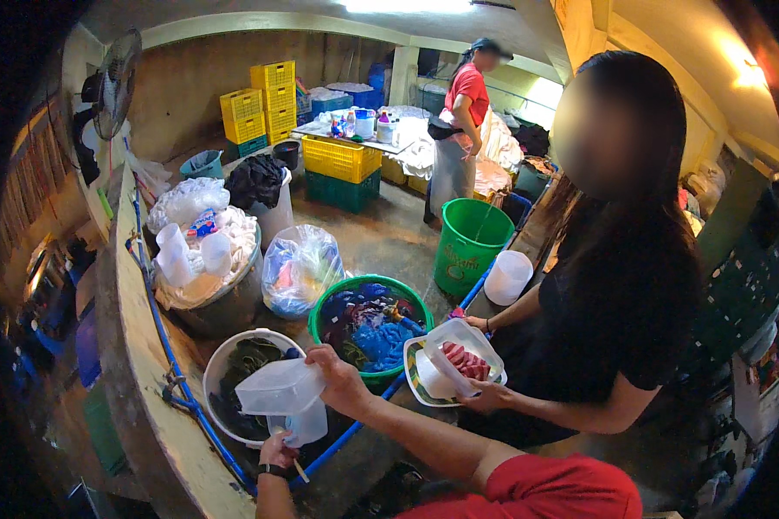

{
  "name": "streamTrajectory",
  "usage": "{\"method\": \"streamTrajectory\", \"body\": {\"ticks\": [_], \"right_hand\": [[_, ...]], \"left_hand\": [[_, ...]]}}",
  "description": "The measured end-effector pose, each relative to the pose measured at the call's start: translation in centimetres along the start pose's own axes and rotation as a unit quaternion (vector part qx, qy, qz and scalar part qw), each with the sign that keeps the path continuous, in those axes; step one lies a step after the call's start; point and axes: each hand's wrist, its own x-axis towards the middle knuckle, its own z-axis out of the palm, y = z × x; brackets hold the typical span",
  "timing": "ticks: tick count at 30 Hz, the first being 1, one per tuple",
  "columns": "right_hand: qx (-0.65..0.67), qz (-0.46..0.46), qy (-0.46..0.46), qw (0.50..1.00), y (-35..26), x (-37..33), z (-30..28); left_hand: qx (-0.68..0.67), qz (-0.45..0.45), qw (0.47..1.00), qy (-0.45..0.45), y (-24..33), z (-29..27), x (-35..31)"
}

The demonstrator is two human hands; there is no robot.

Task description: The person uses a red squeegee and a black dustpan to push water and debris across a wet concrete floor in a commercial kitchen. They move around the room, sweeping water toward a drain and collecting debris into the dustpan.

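Observation:
My right hand reaches in from the lower right and grips the edge of a clear plastic box, which is tilted. Below it my left hand, with a dark band on the wrist, is closed on a translucent plastic cup. A pale stick shows beside that hand; whether it belongs to the cup I cannot tell. Both vessels are over or beside a white tub with dark, wet-looking cloth in it. What is inside the box and cup is hard to make out.
At right a person in black holds a clear container with something red-striped, and a white tray. A green basin with blue cloth, a tall green bucket and a blue pipe are close by. Another person stands farther back.

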Motion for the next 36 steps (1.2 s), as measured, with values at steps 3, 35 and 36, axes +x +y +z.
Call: {"method": "streamTrajectory", "body": {"ticks": [3, 35, 36], "right_hand": [[-0.017, -0.04, 0.031, 0.999, -1.4, 2.3, -0.7], [-0.197, 0.271, 0.039, 0.941, -2.7, -26.8, -8.8], [-0.205, 0.288, 0.059, 0.934, -3.2, -29.7, -10.2]], "left_hand": [[-0.204, -0.025, 0.97, -0.126, -0.8, 1.1, -0.7], [-0.046, 0.067, 0.965, -0.251, -3.7, -3.6, -3.5], [0.177, 0.188, 0.943, -0.21, -4.1, -3.6, -3.5]]}}
